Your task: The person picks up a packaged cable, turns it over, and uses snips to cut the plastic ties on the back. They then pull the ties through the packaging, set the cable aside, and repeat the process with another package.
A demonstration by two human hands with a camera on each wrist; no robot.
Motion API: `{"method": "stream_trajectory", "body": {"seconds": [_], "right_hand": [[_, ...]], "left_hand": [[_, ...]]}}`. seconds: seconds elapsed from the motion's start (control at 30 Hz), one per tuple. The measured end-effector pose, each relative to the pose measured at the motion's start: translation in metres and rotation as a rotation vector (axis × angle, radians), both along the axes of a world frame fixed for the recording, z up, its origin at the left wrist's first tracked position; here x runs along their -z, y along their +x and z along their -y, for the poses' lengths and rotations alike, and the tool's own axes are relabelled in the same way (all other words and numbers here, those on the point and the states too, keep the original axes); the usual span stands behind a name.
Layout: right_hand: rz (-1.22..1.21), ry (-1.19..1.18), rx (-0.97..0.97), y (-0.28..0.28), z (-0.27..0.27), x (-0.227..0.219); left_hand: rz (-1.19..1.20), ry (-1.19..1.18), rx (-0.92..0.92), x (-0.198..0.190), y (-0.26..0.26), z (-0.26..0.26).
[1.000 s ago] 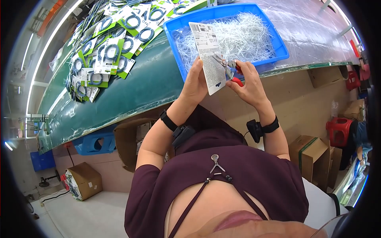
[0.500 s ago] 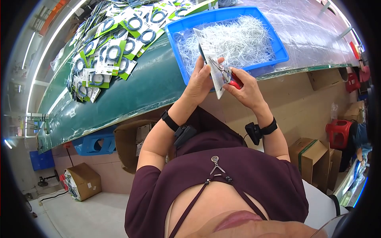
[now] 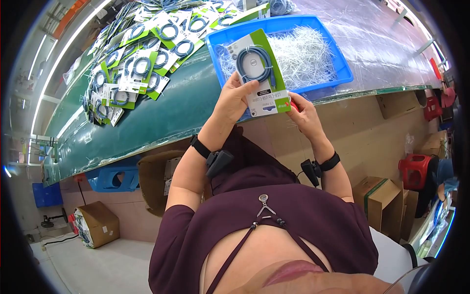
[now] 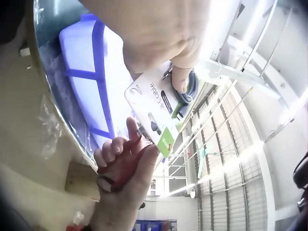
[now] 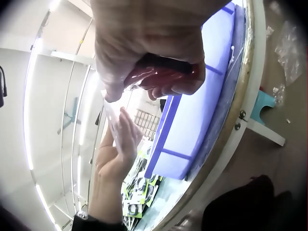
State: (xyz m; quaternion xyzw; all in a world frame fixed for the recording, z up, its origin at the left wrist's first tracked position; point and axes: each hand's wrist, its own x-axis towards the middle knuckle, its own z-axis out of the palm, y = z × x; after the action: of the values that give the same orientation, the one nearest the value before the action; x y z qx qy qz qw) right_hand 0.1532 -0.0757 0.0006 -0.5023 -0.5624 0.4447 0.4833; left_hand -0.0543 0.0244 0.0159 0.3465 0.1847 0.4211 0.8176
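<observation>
The left hand (image 3: 232,100) holds a white and green card (image 3: 270,98) by its left side, thumb on the front. A coiled blue-grey cable (image 3: 240,64) is fastened on the card, its face turned toward the head camera. At the card's lower right, the right hand (image 3: 307,119) grips red-handled pliers, mostly hidden behind the card in the head view. The left wrist view shows the red handles (image 4: 126,166) in the right hand's curled fingers, close to the card's edge. The right wrist view also has the red handles (image 5: 163,77) in that hand.
Behind the card, a blue tray (image 3: 344,58) holds many thin white strips (image 3: 306,54). A heap of carded cables (image 3: 142,66) lies on the green table (image 3: 183,100) at the left. Cardboard boxes (image 3: 379,196) and a red stool (image 3: 415,170) stand below at the right.
The card has turned from its printed back, through edge-on, to its cable side. The pliers, earlier visible at the card's back, are now mostly behind it, still in the right hand.
</observation>
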Motion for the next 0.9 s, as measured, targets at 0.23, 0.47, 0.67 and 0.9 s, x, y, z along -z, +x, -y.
{"method": "stream_trajectory", "body": {"seconds": [0.23, 0.47, 0.67, 0.9], "right_hand": [[0.737, 0.325, 0.359, 0.006, 0.004, -0.051], [0.803, 0.350, 0.386, -0.006, 0.003, -0.075], [0.766, 0.319, 0.347, -0.009, 0.012, -0.092], [0.688, 0.345, 0.330, -0.011, 0.024, -0.100]], "left_hand": [[-0.089, 0.269, -0.240, -0.016, -0.004, 0.016], [-0.209, 0.394, -0.287, -0.011, 0.001, 0.028], [-0.264, 0.505, -0.358, -0.021, -0.002, 0.033], [-0.564, 0.982, -0.644, -0.019, -0.009, 0.029]]}}
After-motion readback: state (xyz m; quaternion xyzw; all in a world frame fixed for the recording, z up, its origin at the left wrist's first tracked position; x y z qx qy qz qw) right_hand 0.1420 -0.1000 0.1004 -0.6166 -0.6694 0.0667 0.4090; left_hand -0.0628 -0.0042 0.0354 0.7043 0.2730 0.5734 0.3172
